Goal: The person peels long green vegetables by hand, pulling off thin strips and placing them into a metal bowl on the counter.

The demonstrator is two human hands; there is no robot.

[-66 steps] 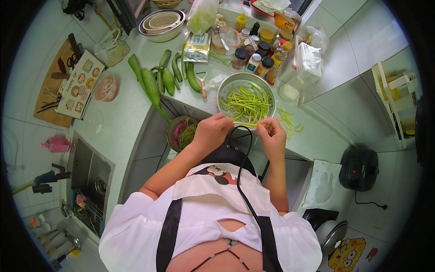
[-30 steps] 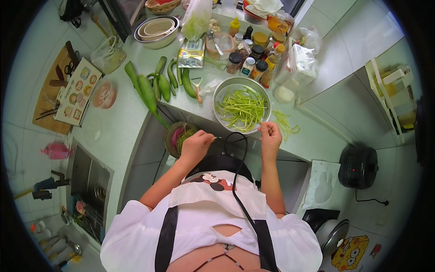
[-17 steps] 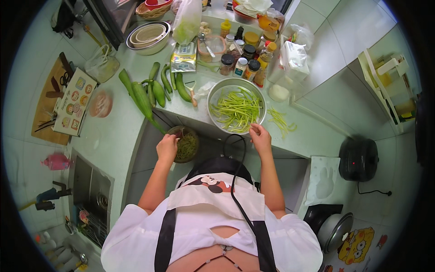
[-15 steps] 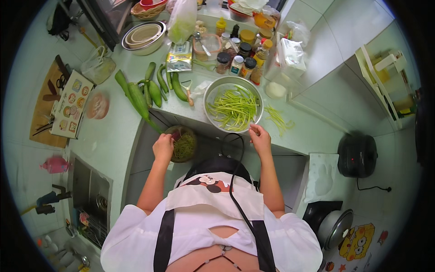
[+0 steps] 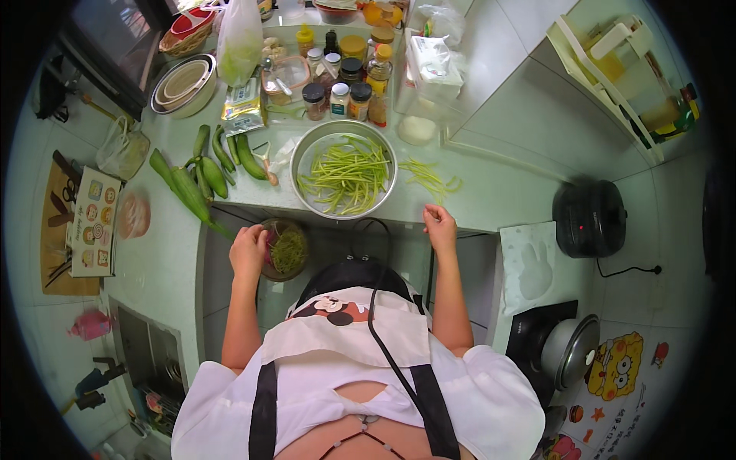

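My left hand point(image 5: 249, 251) is closed at the left side of a round bin point(image 5: 303, 257) of thin green scraps point(image 5: 287, 251), below the counter edge. Whether anything is in its fingers is hidden. My right hand point(image 5: 440, 226) is pinched at the counter's front edge, apart from the bowl; I cannot make out anything between the fingertips. Between and beyond the hands, a round metal bowl point(image 5: 297, 172) holds many cut green stems point(image 5: 346, 175). A few loose stems point(image 5: 429, 180) lie on the counter to its right, just beyond my right hand.
Long green gourds point(image 5: 188, 192), smaller green ones point(image 5: 213, 176) and a peeler point(image 5: 268, 170) lie left of the bowl. Jars and bottles point(image 5: 349, 84) stand behind it. A black cooker point(image 5: 589, 220) is at right, a sink point(image 5: 149, 345) at left. A black cord point(image 5: 376, 287) hangs before me.
The view has turned, so the counter things sit further left. My right hand has moved away from the bowl's rim to its right. My left hand stays beside the bin.
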